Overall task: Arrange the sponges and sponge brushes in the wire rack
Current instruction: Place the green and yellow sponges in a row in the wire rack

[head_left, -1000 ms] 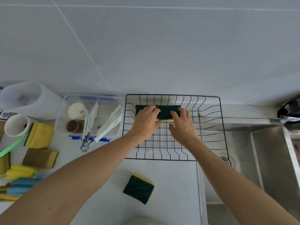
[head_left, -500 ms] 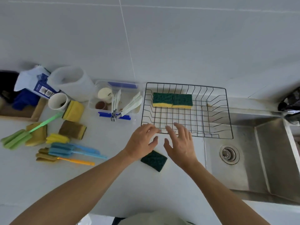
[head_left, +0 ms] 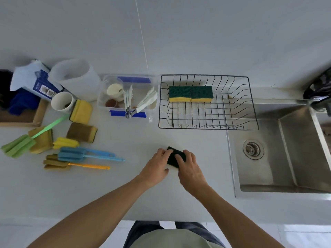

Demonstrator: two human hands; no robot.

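Observation:
The black wire rack [head_left: 208,128] stands on the counter by the sink, with two green-and-yellow sponges [head_left: 191,93] side by side at its back left. In front of the rack a dark green sponge [head_left: 174,155] lies on the counter. My left hand [head_left: 156,166] grips its left side and my right hand [head_left: 189,167] grips its right side. Further left lie a yellow sponge [head_left: 81,111], a brown sponge [head_left: 82,132], a green sponge brush [head_left: 26,140], blue sponge brushes [head_left: 84,154] and an orange-handled brush [head_left: 75,164].
A clear plastic box [head_left: 128,97] with tongs and small cups sits left of the rack. A white mug [head_left: 61,102], a white jug [head_left: 75,77] and a wooden tray [head_left: 21,115] stand at the far left. The steel sink [head_left: 279,153] lies to the right.
Both hands left the two sponges in the rack, drew back toward me and took hold of the dark green sponge on the counter. The view widened to the left.

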